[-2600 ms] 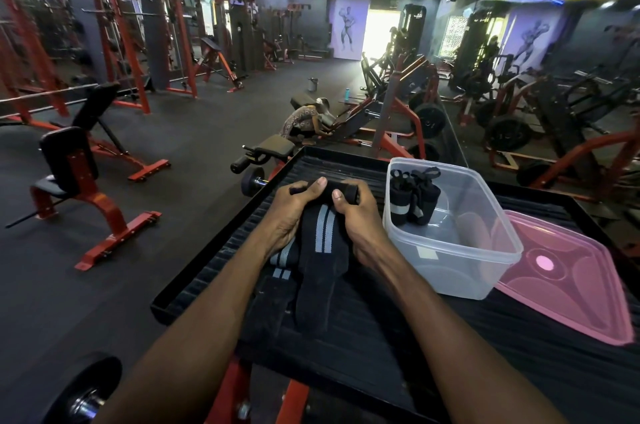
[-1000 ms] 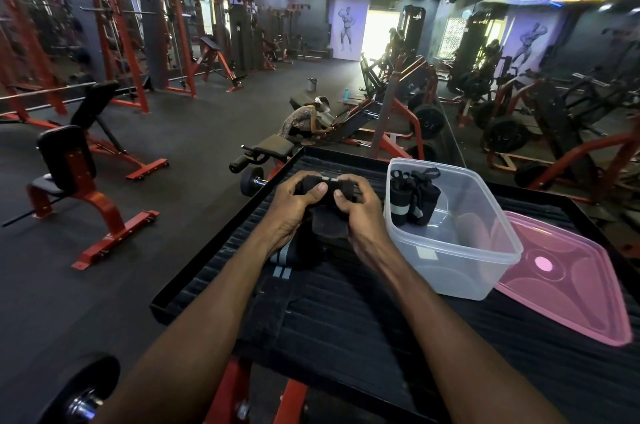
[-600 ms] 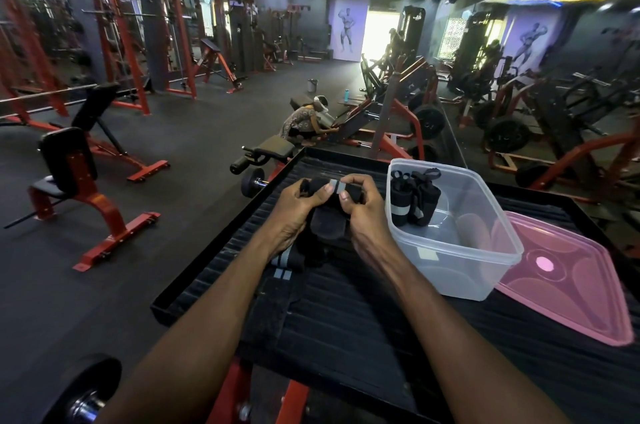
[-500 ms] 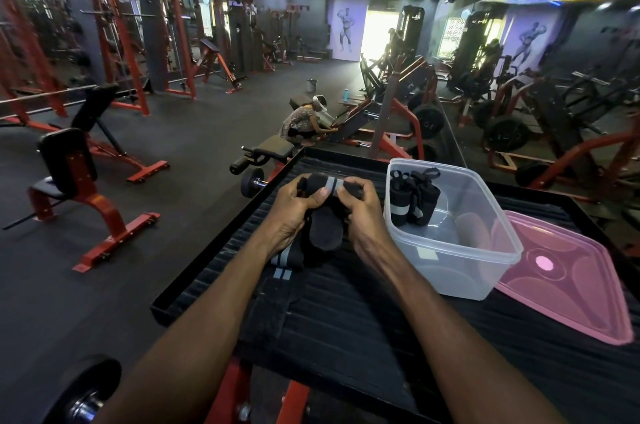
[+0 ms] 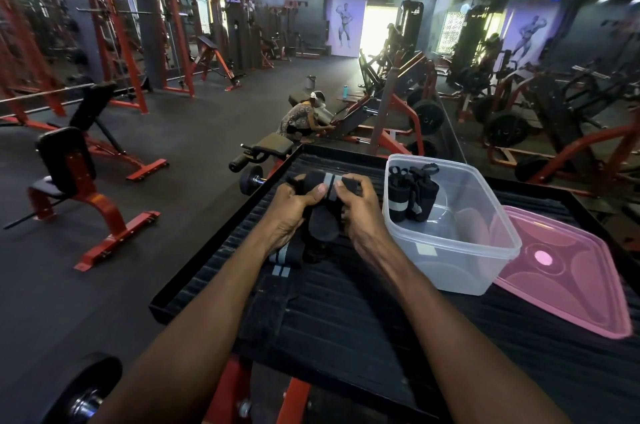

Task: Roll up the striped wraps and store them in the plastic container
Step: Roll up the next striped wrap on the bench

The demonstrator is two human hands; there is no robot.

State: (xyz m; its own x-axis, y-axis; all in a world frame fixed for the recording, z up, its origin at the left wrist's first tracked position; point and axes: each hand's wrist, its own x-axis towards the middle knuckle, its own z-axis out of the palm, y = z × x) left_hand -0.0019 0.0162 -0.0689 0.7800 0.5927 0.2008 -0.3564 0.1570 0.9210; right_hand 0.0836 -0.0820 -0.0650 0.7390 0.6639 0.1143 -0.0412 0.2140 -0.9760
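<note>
- While your left hand (image 5: 289,212) curls its fingers round the left end of the rolled striped wrap (image 5: 323,185), its thumb presses beside the grey stripes, mid-frame.
- Your right hand (image 5: 360,212) grips the roll's right end, fingers clenched over it; a loose black tail (image 5: 323,224) hangs between your palms.
- Below your left wrist, another striped wrap (image 5: 282,255) lies flat on the black ribbed tray (image 5: 346,319).
- Just right of your hands stands the clear plastic container (image 5: 467,250), two rolled wraps (image 5: 410,195) upright in its far left corner.
- Touching the container's right side, the pink lid (image 5: 571,281) lies at the frame's right.
</note>
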